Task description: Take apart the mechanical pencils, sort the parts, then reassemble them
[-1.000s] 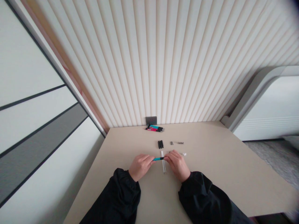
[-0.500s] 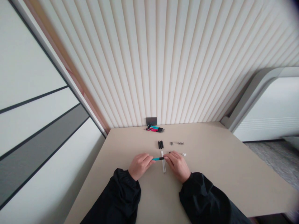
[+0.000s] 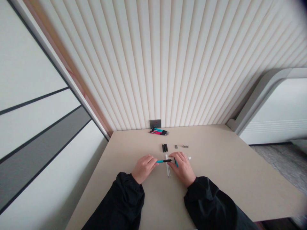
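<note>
My left hand [image 3: 145, 166] pinches the blue end of a pen barrel [image 3: 160, 161] and holds it level above the table. A black grip [image 3: 167, 160] covers the barrel's right end. Around that end my right hand [image 3: 181, 166] is open, thumb and forefinger apart; whether the thumb touches the grip I cannot tell. In the gap of the right hand shows another blue and black pen part [image 3: 176, 162], partly hidden by the fingers. Below the barrel lie thin white refills [image 3: 169, 172] on the table.
Three black grips [image 3: 165, 148] lie beyond my hands. To their right are small metal parts [image 3: 176, 147] and a row of metal tips [image 3: 185, 146]. Small white pieces [image 3: 189, 158] lie beside my right hand. Several pens [image 3: 158, 131] are piled near the wall socket [image 3: 155, 123].
My right thumb and forefinger have parted from the black grip, which now shows more fully. The blue and black part under the right hand has come into view. My left hand keeps its hold.
</note>
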Tool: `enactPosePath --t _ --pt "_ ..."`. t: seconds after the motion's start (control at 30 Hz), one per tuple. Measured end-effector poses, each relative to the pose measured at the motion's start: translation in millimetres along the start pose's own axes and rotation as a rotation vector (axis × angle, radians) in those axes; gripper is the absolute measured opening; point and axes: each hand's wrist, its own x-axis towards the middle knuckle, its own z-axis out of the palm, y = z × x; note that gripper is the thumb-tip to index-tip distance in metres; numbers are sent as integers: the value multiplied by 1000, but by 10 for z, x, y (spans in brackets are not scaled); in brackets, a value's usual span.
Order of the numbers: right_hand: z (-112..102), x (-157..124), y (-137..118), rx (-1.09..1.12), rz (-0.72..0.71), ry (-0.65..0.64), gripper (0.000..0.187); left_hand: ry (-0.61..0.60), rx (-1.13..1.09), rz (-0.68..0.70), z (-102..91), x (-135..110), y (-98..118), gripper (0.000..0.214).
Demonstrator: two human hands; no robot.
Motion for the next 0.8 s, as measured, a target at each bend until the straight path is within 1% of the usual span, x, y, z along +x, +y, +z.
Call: enactPosePath --t 0.03,0.13,0.17,0.2,0.27,0.3,0.33,0.4,0.5,0.57,0.6,0.67,0.8 --pt "0 -2 1 -2 1 -8 24 0 7 -2 0 0 2 24" --pt "5 -6 0 11 -30 -70 16 -12 19 8 -6 4 11 22" --pt "10 -7 1 15 -37 -79 16 -16 23 13 -8 6 13 22" --pt "15 -8 1 15 -35 -72 16 -20 25 14 -9 7 15 22" --pt "19 -9 1 9 -10 -29 10 -22 24 4 -9 9 15 22" --pt "16 -8 0 5 3 -7 10 -22 22 -7 -8 9 15 22" --pt "11 -7 -3 1 10 6 15 -23 20 -16 -7 8 14 22" --pt "-2 -4 -11 0 -5 -14 17 -30 22 -23 -5 6 14 21" --pt "-3 -4 -19 16 -34 -67 12 -38 30 -21 -4 2 18 21" --pt "10 -10 -20 28 -24 -48 8 -35 30 -24 -2 0 21 21" --pt "17 -14 -20 34 -17 -33 9 -33 28 -27 0 -1 22 21" --pt "23 -18 -19 43 -16 -30 19 -33 24 -31 2 -1 20 21" --pt "28 -16 -10 42 -40 -77 15 -86 77 -3 -9 14 23 19"
